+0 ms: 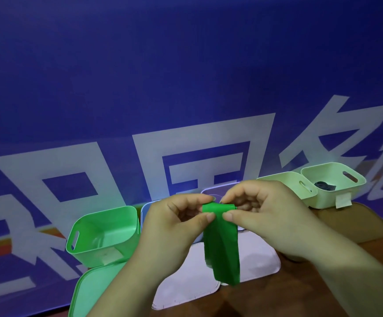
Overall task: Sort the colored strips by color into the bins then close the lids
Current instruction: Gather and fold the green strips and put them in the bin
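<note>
A green strip point(222, 243) hangs down in the middle of the view. My left hand point(174, 223) pinches its top left corner and my right hand point(261, 213) pinches its top right corner, thumbs facing me. To the left stands a green bin point(90, 245), open, and nothing shows inside it. Its green lid point(90, 287) lies flat in front of it. Behind my hands a pale blue bin point(146, 213) is mostly hidden. At the right stand two cream bins point(284, 181) point(327, 191); the far right one holds a dark strip point(324, 186).
Two white lids point(183, 287) point(259, 259) lie flat on the brown table point(355, 227) below the hanging strip. A blue banner with large white characters point(186, 88) fills the background right behind the bins.
</note>
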Action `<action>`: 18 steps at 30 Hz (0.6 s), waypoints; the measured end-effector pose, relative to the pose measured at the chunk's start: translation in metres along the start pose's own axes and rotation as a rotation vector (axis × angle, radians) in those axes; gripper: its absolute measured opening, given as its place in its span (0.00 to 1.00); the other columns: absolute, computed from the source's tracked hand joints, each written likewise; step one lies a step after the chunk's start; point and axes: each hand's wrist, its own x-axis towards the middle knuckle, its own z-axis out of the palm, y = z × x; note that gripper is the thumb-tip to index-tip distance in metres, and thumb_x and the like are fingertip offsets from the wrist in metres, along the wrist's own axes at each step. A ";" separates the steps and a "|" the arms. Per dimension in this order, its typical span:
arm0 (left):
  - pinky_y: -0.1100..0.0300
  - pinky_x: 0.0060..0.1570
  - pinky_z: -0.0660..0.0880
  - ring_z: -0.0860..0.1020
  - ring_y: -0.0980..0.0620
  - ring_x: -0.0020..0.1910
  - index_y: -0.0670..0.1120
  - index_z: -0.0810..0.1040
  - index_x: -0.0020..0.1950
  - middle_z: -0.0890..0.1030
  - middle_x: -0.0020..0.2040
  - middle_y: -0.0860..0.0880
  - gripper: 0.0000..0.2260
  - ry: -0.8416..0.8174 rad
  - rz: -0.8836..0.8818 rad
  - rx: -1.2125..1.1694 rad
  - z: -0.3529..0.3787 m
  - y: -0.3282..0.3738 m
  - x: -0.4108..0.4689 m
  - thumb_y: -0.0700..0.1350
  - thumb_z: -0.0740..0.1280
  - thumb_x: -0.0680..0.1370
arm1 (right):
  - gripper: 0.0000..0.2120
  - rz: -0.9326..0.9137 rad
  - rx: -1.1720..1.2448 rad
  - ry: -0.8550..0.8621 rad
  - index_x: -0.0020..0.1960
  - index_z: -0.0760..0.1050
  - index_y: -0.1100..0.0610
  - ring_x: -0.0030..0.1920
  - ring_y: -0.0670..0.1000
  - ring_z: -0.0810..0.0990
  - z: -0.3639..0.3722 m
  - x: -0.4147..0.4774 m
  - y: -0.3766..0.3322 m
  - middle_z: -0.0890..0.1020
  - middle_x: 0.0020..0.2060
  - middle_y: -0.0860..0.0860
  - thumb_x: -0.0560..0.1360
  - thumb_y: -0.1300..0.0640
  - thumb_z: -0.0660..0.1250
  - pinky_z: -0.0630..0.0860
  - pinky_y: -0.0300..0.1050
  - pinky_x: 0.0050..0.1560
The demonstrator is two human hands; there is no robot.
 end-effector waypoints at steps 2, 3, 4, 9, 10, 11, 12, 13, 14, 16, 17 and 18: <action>0.51 0.52 0.82 0.85 0.48 0.45 0.50 0.86 0.49 0.87 0.43 0.49 0.12 -0.001 0.006 0.031 0.000 -0.001 0.000 0.34 0.75 0.72 | 0.11 -0.004 0.005 0.003 0.45 0.82 0.47 0.40 0.48 0.84 0.000 -0.001 0.001 0.85 0.39 0.46 0.71 0.63 0.75 0.84 0.49 0.42; 0.50 0.53 0.82 0.85 0.48 0.45 0.51 0.86 0.49 0.87 0.43 0.49 0.12 0.000 0.007 0.048 0.000 -0.002 -0.001 0.35 0.75 0.72 | 0.11 -0.006 0.008 0.003 0.45 0.82 0.47 0.40 0.48 0.84 -0.001 -0.001 0.001 0.85 0.39 0.47 0.71 0.63 0.75 0.84 0.49 0.42; 0.50 0.53 0.81 0.85 0.48 0.45 0.52 0.86 0.49 0.87 0.43 0.49 0.12 0.002 0.009 0.065 0.000 -0.003 -0.001 0.35 0.75 0.72 | 0.10 -0.007 0.013 0.003 0.45 0.83 0.48 0.40 0.48 0.84 -0.001 -0.001 0.002 0.85 0.39 0.47 0.71 0.63 0.75 0.84 0.48 0.42; 0.61 0.47 0.79 0.82 0.51 0.44 0.56 0.86 0.50 0.83 0.44 0.52 0.12 -0.026 0.122 0.184 -0.002 -0.005 -0.002 0.39 0.76 0.73 | 0.11 -0.009 0.063 -0.002 0.45 0.82 0.47 0.40 0.47 0.84 -0.002 -0.002 0.004 0.85 0.39 0.47 0.71 0.63 0.76 0.81 0.42 0.43; 0.64 0.46 0.78 0.82 0.51 0.46 0.57 0.86 0.50 0.81 0.45 0.53 0.13 -0.028 0.140 0.200 -0.003 -0.006 -0.002 0.40 0.76 0.73 | 0.11 -0.008 0.079 -0.003 0.45 0.82 0.47 0.40 0.48 0.84 -0.002 -0.002 0.004 0.85 0.39 0.48 0.71 0.63 0.76 0.81 0.42 0.44; 0.65 0.45 0.78 0.81 0.52 0.47 0.57 0.86 0.50 0.81 0.47 0.54 0.13 -0.031 0.147 0.200 -0.004 -0.007 -0.001 0.40 0.76 0.73 | 0.11 -0.005 0.094 -0.004 0.45 0.83 0.47 0.41 0.48 0.84 -0.002 -0.002 0.004 0.85 0.39 0.48 0.71 0.63 0.76 0.81 0.41 0.44; 0.65 0.45 0.78 0.82 0.51 0.49 0.57 0.85 0.49 0.81 0.49 0.54 0.13 -0.036 0.151 0.191 -0.004 -0.008 -0.001 0.40 0.75 0.73 | 0.11 -0.001 0.107 -0.004 0.45 0.83 0.48 0.41 0.49 0.84 -0.002 -0.002 0.004 0.85 0.39 0.49 0.71 0.64 0.76 0.81 0.41 0.44; 0.64 0.45 0.79 0.82 0.49 0.51 0.57 0.85 0.49 0.82 0.50 0.54 0.12 -0.049 0.146 0.167 -0.004 -0.008 -0.002 0.39 0.75 0.73 | 0.11 0.002 0.116 -0.002 0.45 0.83 0.48 0.41 0.49 0.84 -0.002 -0.002 0.005 0.85 0.39 0.49 0.71 0.64 0.76 0.81 0.42 0.45; 0.62 0.45 0.80 0.83 0.48 0.50 0.55 0.85 0.49 0.83 0.50 0.52 0.12 -0.066 0.129 0.126 -0.003 -0.008 -0.003 0.38 0.75 0.73 | 0.10 0.006 0.121 0.001 0.45 0.83 0.49 0.41 0.49 0.85 -0.001 -0.002 0.005 0.85 0.39 0.50 0.71 0.64 0.76 0.81 0.42 0.45; 0.62 0.44 0.80 0.84 0.48 0.48 0.52 0.85 0.49 0.86 0.47 0.49 0.12 -0.095 0.073 0.022 0.000 -0.007 -0.004 0.35 0.73 0.74 | 0.09 0.008 0.123 0.003 0.45 0.83 0.50 0.41 0.49 0.84 -0.001 -0.003 0.004 0.85 0.40 0.50 0.71 0.64 0.76 0.81 0.42 0.44; 0.61 0.43 0.80 0.84 0.48 0.46 0.51 0.85 0.49 0.86 0.46 0.48 0.12 -0.097 0.060 -0.004 0.000 -0.007 -0.004 0.34 0.73 0.74 | 0.09 0.008 0.126 -0.002 0.45 0.83 0.51 0.41 0.48 0.84 -0.001 -0.003 0.004 0.85 0.39 0.50 0.71 0.64 0.75 0.81 0.41 0.43; 0.61 0.43 0.80 0.84 0.48 0.46 0.51 0.85 0.48 0.86 0.45 0.47 0.12 -0.097 0.060 -0.005 0.000 -0.008 -0.004 0.34 0.73 0.74 | 0.09 0.008 0.129 -0.010 0.45 0.83 0.51 0.40 0.46 0.84 0.000 -0.003 0.003 0.85 0.39 0.49 0.71 0.64 0.75 0.80 0.39 0.42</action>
